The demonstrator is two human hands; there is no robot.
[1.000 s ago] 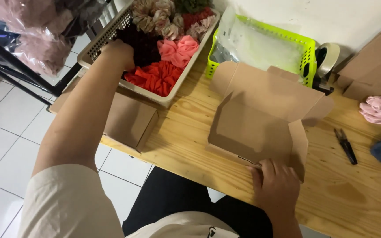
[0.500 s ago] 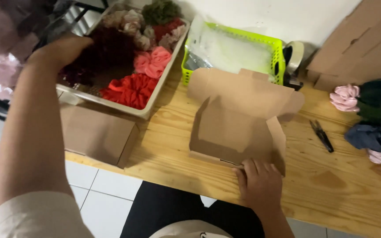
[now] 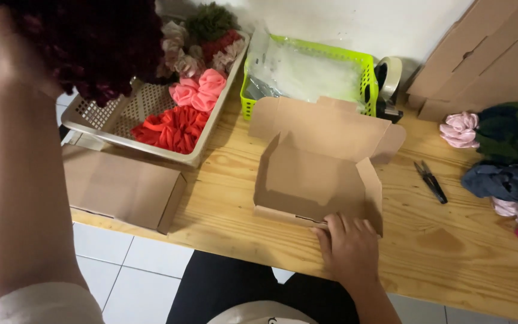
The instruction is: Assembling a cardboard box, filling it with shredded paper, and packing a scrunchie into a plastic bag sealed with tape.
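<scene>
Left hand: the left hand (image 3: pixel 13 54) was raised at 10 o'clock, fingers closed around a bunch of dark maroon scrunchies (image 3: pixel 100 45), which was held up above the beige tray (image 3: pixel 121 129).
Right hand: the right hand (image 3: pixel 349 249) was laid flat, fingers spread, on the front edge of the open cardboard box (image 3: pixel 316 174) at 6 o'clock; nothing was gripped.
Cardboard box: it was set open at the centre of the wooden worktop (image 3: pixel 451 252), lid flap tilted back toward 12 o'clock.
Tray contents: red scrunchies (image 3: pixel 172 129) and pink scrunchies (image 3: pixel 199 90) were seen lying in the tray at 10 o'clock.
Flat box: a closed cardboard box (image 3: pixel 121 189) was placed at 8 o'clock, just beside the tray.
Basket: a green basket (image 3: pixel 367 78) with clear bags was placed at 12 o'clock.
Snips: black snips (image 3: pixel 430 180) were laid at 3 o'clock, near a heap of fabric pieces (image 3: pixel 502 159).
</scene>
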